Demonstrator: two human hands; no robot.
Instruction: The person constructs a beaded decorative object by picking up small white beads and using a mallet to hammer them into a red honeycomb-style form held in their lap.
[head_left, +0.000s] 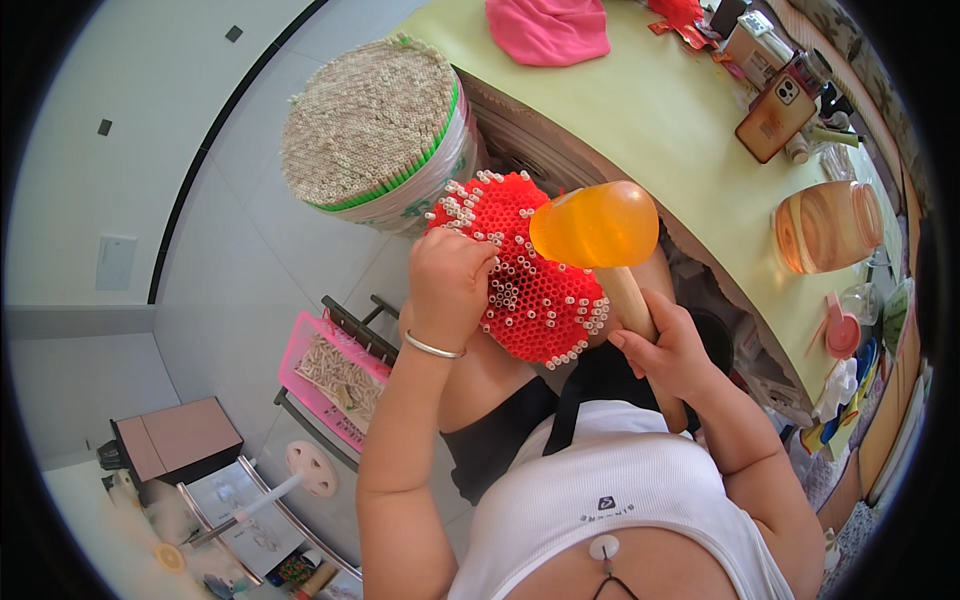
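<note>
A round bundle of red tubes (545,335), packed like a honeycomb, rests at my lap. Small white tube pieces stick out of many of its holes, mostly along the rim and near the middle. My left hand (448,285) is closed over the bundle's left side, fingers pressed together; what they pinch, if anything, is hidden. In my right hand (668,345) is a mallet (595,225), gripped by its wooden handle. Its translucent orange head hangs over the bundle's upper right part.
Beyond the bundle stands a tall wrapped bundle of pale tubes (370,125) with a green edge. A pink basket (310,375) of white pieces is at the left. On the yellow-green table (690,140) are a phone (777,115), a jar of liquid (828,227) and pink cloth (550,30).
</note>
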